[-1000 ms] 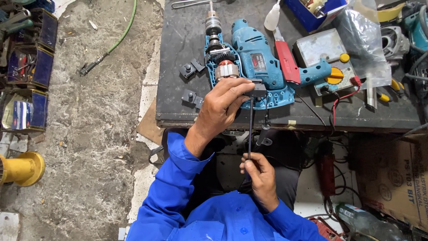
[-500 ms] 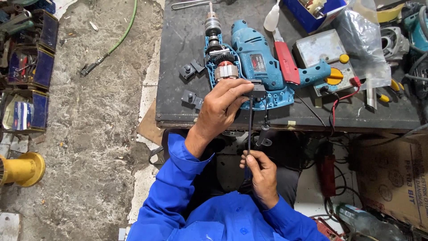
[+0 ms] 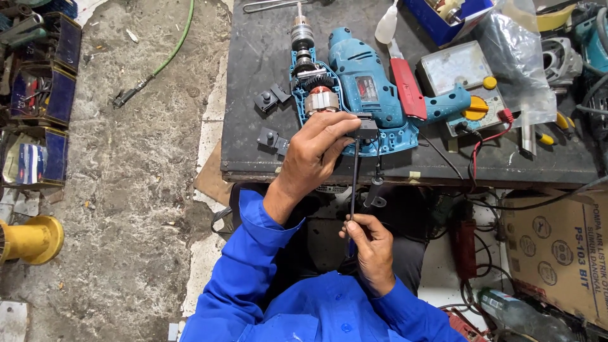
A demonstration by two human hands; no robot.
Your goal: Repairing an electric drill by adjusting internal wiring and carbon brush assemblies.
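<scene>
Blue drill (image 3: pixel 364 95) lies opened on dark surface (image 3: pixel 253 69), motor exposed, cover off. Left hand (image 3: pixel 316 152) fingers pinch small black part (image 3: pixel 367 130) at drill's near edge. Right hand (image 3: pixel 370 247) fingers closed round screwdriver (image 3: pixel 353 183), tip meeting black part. Repair midway; reassembly left.

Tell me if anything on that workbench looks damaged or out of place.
The blue drill lies opened on the dark bench, its housing half off and the motor armature bared. Two small black parts lie loose beside it. The left hand holds a black switch block; the right hand grips a thin tool.
</scene>
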